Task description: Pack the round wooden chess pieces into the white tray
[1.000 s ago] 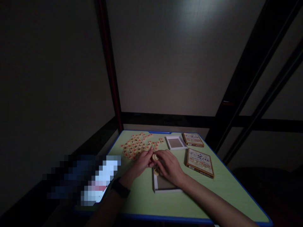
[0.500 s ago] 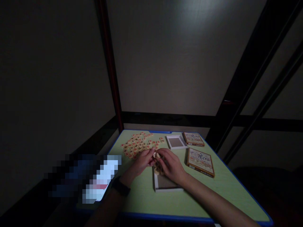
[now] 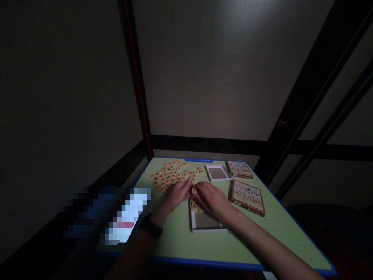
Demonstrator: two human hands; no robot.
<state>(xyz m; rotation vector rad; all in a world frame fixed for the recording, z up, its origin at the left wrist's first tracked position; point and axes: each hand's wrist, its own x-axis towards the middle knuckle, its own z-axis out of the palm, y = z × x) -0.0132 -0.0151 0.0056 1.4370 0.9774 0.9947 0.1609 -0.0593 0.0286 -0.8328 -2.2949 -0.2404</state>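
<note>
On the surface (image 3: 189, 245) nearest us lies a tray (image 3: 208, 222), mostly bare, with only a few pieces (image 3: 194, 207) at its far end. Over that end our left hand (image 3: 177, 193) and right hand (image 3: 212, 200) meet, fingertips pinched on one piece (image 3: 193, 190). Beyond, most pieces lie unboxed in a pile (image 3: 170, 175).

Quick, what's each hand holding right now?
Left hand: pinching a round game piece at its fingertips.
Right hand: fingers curled on that same round game piece, over the white box tray.
</note>
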